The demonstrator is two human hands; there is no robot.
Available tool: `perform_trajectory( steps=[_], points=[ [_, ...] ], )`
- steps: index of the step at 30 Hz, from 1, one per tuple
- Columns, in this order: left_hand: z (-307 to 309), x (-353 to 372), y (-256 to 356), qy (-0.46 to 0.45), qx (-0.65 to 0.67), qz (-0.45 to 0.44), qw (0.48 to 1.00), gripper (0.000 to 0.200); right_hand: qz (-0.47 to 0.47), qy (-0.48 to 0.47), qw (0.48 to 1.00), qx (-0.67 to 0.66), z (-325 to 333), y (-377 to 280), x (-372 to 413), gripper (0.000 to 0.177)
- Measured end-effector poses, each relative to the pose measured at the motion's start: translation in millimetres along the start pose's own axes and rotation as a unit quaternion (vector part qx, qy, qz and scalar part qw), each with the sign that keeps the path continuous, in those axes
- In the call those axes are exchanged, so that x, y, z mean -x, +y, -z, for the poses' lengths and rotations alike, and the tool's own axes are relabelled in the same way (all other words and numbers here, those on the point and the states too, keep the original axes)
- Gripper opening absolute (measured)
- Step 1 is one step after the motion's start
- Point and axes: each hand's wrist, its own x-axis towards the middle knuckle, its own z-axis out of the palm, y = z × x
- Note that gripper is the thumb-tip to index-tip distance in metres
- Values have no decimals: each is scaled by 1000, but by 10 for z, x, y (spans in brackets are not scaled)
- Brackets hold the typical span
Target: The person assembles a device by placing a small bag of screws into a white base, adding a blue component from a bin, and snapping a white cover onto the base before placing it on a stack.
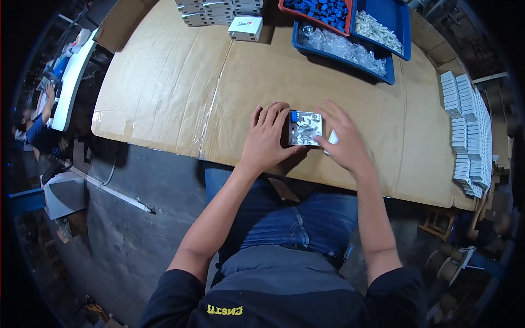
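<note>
A small white plastic box [305, 116], its top off, sits on the cardboard near the table's front edge. Inside it lie a blue connector piece [294, 116] at the upper left corner and a clear plastic bag with small parts [306, 131]. My left hand [266, 136] grips the box from the left, thumb along its lower edge. On the other side is my right hand [347, 143], fingers spread and thumb tip at the lower right corner of the box. Partly hidden by that hand is a flat white piece [332, 139].
At the back are a red tray of blue parts [344, 31], a blue tray of clear bags [391, 71] and a blue tray of white parts [406, 33]. Closed white boxes [244, 28] are stacked left of them. Tall stacks of white casings [465, 126] line the right edge. People work at both sides.
</note>
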Motion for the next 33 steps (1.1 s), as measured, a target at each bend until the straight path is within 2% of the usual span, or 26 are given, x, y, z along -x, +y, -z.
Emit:
perform_trajectory(
  steps=[2,5,8,11,14,15,17,18,20,23,24,26,27,30,31,33],
  points=[
    [-17,27,22,3,7,5,1000,92,-84,1,996,-38,195,34,273,64],
    [20,23,20,5,4,8,1000,94,-125,-6,992,1,232,172,628,71],
    [-9,1,55,-1,-4,3,1000,95,-166,-15,985,-36,202,308,807,67],
    [-16,4,41,4,-18,-7,1000,96,-138,27,989,-39,201,296,886,54],
    [-14,10,13,13,15,-15,1000,96,-63,122,989,-58,122,427,943,39],
    [3,13,10,19,16,-25,999,96,-55,176,977,-106,57,510,925,34],
    [64,18,-51,2,180,7,984,94,-43,274,940,-199,-78,650,916,25],
    [62,53,-66,-9,262,25,965,93,-91,295,916,-256,-89,651,931,22],
    [-36,152,-100,-5,512,101,853,85,-187,329,850,-366,-121,655,922,19],
    [77,229,47,-24,766,140,627,74,-137,321,742,-572,-124,579,843,26],
    [150,245,163,-29,794,154,587,74,-127,305,693,-641,-101,507,818,30],
    [300,242,391,-37,845,178,503,77,-136,300,643,-691,-90,387,773,37],
    [260,242,368,-55,861,191,468,73,-140,298,617,-715,-86,364,763,40],
    [143,284,329,-104,907,181,365,70,-137,266,611,-733,-185,417,793,43],
    [140,302,339,-101,876,233,411,69,-112,245,609,-746,-222,433,799,47],
    [152,289,418,-97,872,244,413,69,-65,201,603,-770,-296,422,815,57]
  ],
)
